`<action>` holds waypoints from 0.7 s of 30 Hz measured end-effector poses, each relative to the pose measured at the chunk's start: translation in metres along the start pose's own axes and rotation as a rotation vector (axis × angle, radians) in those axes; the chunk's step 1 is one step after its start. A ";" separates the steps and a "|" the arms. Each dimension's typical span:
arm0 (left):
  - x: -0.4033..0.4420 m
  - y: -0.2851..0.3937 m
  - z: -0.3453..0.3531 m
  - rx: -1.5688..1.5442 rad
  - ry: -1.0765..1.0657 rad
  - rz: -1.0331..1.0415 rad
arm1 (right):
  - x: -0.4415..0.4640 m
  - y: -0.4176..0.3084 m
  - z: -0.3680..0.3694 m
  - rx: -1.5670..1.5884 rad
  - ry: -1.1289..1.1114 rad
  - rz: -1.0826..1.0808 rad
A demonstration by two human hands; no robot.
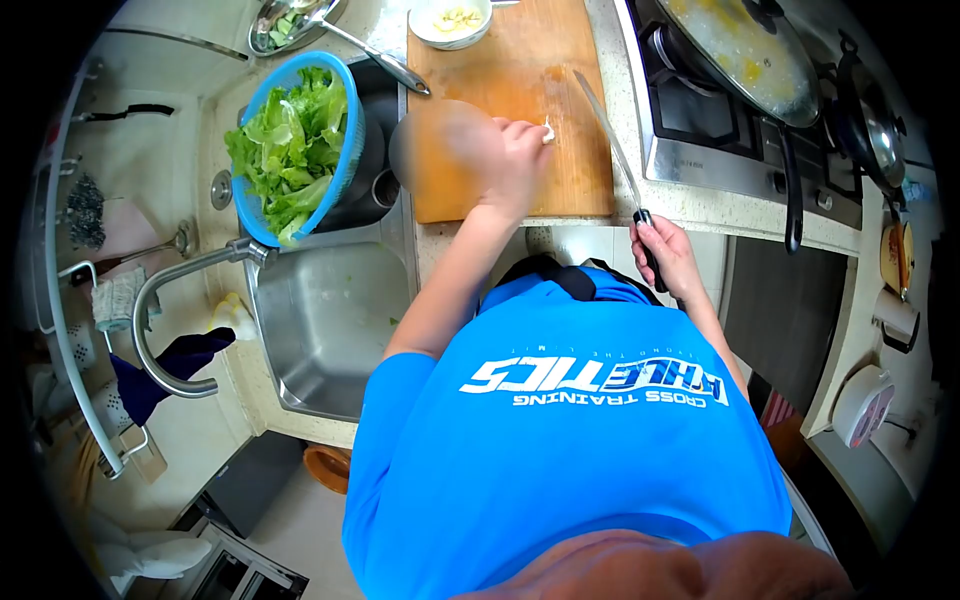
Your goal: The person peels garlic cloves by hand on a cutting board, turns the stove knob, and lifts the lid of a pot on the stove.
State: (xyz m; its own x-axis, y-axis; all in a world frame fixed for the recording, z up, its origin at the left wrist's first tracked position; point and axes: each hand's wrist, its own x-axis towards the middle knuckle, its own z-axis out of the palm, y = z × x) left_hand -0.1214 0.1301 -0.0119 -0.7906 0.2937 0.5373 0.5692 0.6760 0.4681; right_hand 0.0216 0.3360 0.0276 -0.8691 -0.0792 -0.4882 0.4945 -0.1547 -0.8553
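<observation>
My left hand (512,165) is over the wooden cutting board (580,60), partly blurred, its fingers closed around a small white piece (548,130) that looks like a garlic clove. My right hand (668,255) grips the black handle of a knife (612,140). The blade points away from me, along the board's right edge. Beside my left hand is a smeared roundish patch that I cannot make out. A white bowl (450,38) with pale yellow chopped pieces stands at the board's far end.
Left of the board, a blue basket (352,130) of lettuce (290,150) rests over the sink (330,320), near the curved faucet (145,310). A ladle (375,60) lies behind. To the right, a lidded pan (750,50) sits on the gas stove (690,160), its handle jutting toward me.
</observation>
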 end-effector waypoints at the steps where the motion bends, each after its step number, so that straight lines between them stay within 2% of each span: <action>1: 0.004 -0.001 0.010 0.054 -0.064 0.058 | 0.001 0.001 -0.001 -0.017 -0.003 -0.007; 5: 0.028 -0.021 0.026 0.180 -0.031 0.082 | 0.000 0.004 0.004 -0.036 0.032 -0.010; 9: 0.050 -0.046 -0.010 0.226 0.042 0.040 | -0.001 0.004 0.006 -0.057 0.048 -0.017; 11: 0.051 -0.064 -0.031 0.143 -0.012 -0.217 | 0.000 0.007 0.005 -0.061 0.045 -0.027; 13: 0.045 -0.084 -0.041 0.157 -0.127 -0.282 | 0.000 0.008 0.005 -0.072 0.038 -0.037; 17: 0.045 -0.090 -0.047 0.100 -0.345 -0.178 | 0.004 0.009 0.009 -0.080 0.031 -0.014; 21: 0.053 -0.083 -0.048 0.252 -0.439 -0.117 | 0.002 0.006 0.011 -0.104 0.038 -0.018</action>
State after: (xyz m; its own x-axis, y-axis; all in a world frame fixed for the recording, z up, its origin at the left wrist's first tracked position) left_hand -0.2004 0.0573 0.0112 -0.8968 0.4255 0.1210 0.4418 0.8474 0.2945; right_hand 0.0225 0.3241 0.0231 -0.8780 -0.0398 -0.4770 0.4786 -0.0522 -0.8765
